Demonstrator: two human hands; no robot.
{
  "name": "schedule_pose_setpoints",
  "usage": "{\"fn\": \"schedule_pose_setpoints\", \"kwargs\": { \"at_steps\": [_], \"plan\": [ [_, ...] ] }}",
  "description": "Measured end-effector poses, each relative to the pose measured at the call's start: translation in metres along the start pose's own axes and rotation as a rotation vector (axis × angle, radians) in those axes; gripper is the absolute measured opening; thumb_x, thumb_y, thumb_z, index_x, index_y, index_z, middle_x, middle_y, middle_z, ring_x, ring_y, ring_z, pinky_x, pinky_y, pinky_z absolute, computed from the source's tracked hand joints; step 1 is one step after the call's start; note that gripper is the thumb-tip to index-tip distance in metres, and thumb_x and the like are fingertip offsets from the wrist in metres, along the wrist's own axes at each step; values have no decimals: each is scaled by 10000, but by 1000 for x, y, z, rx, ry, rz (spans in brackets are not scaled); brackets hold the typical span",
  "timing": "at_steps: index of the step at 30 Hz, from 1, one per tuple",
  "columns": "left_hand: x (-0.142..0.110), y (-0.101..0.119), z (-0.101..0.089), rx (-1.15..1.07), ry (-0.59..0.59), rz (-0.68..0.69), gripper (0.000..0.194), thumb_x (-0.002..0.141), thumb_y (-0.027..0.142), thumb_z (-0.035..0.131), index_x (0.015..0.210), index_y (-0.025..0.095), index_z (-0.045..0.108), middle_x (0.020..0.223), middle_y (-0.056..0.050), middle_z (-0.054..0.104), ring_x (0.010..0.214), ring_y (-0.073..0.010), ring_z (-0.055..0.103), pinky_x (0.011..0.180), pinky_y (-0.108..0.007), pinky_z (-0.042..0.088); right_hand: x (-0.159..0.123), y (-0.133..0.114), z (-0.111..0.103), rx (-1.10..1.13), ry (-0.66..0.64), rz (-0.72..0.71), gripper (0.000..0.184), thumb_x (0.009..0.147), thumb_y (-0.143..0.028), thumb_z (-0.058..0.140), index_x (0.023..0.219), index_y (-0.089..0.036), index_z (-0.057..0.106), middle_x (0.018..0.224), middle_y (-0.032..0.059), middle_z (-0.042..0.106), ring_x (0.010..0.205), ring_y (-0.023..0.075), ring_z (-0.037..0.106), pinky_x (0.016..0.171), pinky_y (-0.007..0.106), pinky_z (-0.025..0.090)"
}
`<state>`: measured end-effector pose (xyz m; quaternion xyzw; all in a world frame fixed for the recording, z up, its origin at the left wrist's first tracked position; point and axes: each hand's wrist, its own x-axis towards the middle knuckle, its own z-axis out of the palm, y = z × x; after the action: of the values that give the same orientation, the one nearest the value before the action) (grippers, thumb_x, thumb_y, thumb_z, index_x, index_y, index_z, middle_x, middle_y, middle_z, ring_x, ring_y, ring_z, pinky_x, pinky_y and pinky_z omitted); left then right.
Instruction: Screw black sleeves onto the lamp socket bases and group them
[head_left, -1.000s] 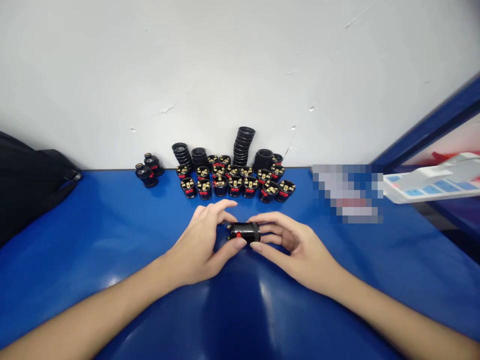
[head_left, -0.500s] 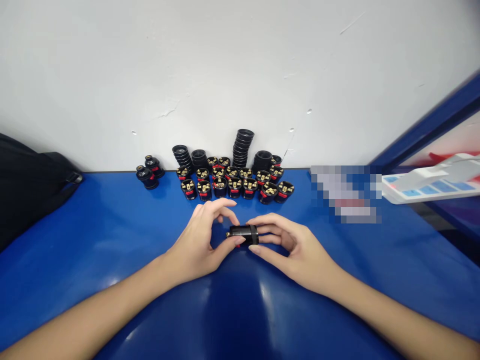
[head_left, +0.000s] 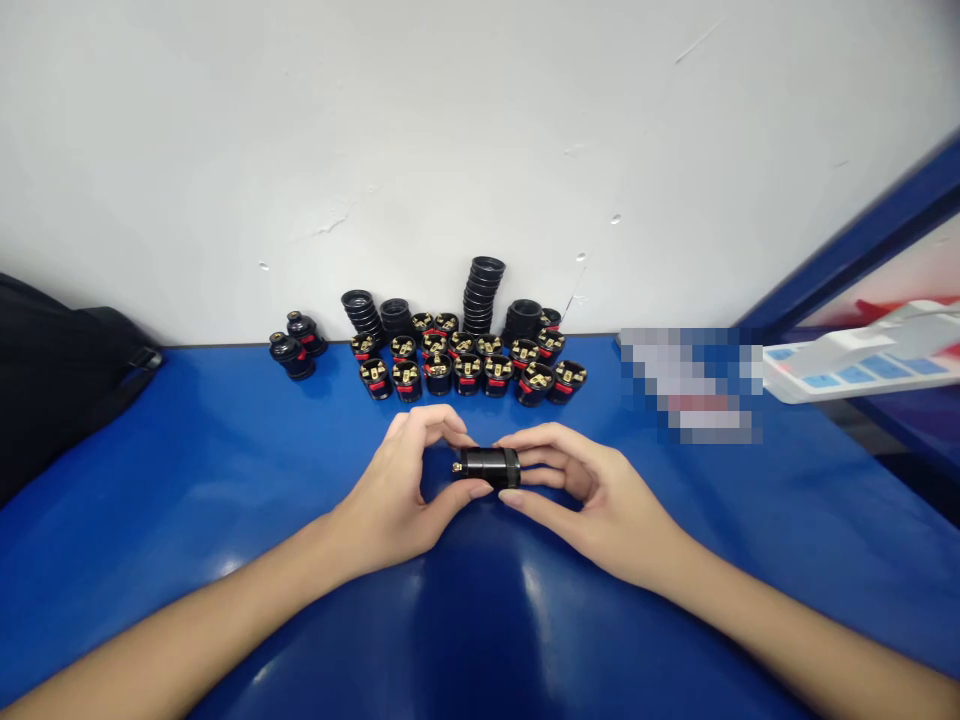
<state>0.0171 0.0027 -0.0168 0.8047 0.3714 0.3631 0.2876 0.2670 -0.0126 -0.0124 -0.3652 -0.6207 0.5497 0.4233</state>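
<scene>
Between my two hands a black lamp socket [head_left: 486, 467] lies on its side, just above or on the blue table. Its brass terminals point left, and a black ring [head_left: 512, 467] sits round its right end. My left hand [head_left: 409, 475] pinches the socket's body, thumb on the near side and fingers on the far side. With thumb and fingertips, my right hand [head_left: 592, 490] grips the ring end. Beyond them stand several black lamp sockets [head_left: 496, 376] with brass terminals up and red parts on their sides.
Ribbed stacks of black rings [head_left: 484, 297] stand by the wall [head_left: 450, 130]. Two capped sockets [head_left: 291, 355] are at the left. A black bag [head_left: 67, 380] lies at the far left. At the right are a blurred-out item [head_left: 690, 385] and a white power strip [head_left: 862, 365] on the blue table [head_left: 480, 640].
The lamp socket has rolled about its length, so the red part on its near side no longer shows. My left fingers and thumb have shifted slightly round it.
</scene>
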Motion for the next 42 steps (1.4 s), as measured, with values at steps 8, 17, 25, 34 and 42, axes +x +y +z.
{"fn": "schedule_pose_setpoints", "kwargs": {
  "at_steps": [8, 17, 25, 34, 42],
  "plan": [
    [-5, 2, 3, 0, 92, 73, 430, 1001, 279, 790, 1162, 300, 392, 1166, -52, 706, 1089, -253, 719, 958, -472, 586, -1, -4, 1, 19, -2, 4, 320, 943, -259, 871, 1217, -229, 709, 1175, 84, 870, 1072, 242, 865, 986, 371, 717],
    [1, 2, 7, -206, 59, 32, 540, 977, 283, 842, 1312, 305, 418, 1121, -11, 735, 995, -154, 761, 912, -302, 619, 0, 2, -6, -329, 0, -119, 317, 954, -281, 849, 1244, -258, 724, 1271, 68, 854, 1181, 263, 835, 1069, 421, 676],
    [8, 7, -6, -163, -53, 68, 348, 1066, 217, 689, 1352, 276, 500, 1235, -41, 740, 1015, -138, 779, 945, -289, 625, 3, 10, -11, -637, 14, -295, 258, 948, -246, 865, 1171, -263, 738, 1330, 96, 810, 1259, 287, 768, 1088, 478, 631],
    [56, -2, -88, 738, 208, 207, 187, 1085, 296, 615, 1228, 222, 710, 1201, -96, 784, 1121, -287, 747, 1005, -471, 585, 3, 6, -10, -685, -59, -290, 238, 975, -251, 839, 1183, -263, 722, 1328, 105, 788, 1275, 295, 729, 1096, 498, 608],
    [95, -55, -146, 1043, 221, 90, 284, 1079, 387, 554, 1114, 238, 793, 1247, -98, 750, 1242, -339, 667, 1074, -608, 503, 4, 4, -9, -643, -59, -282, 212, 971, -246, 845, 1127, -260, 702, 1288, 93, 788, 1243, 283, 727, 1082, 487, 607]
  ]
}}
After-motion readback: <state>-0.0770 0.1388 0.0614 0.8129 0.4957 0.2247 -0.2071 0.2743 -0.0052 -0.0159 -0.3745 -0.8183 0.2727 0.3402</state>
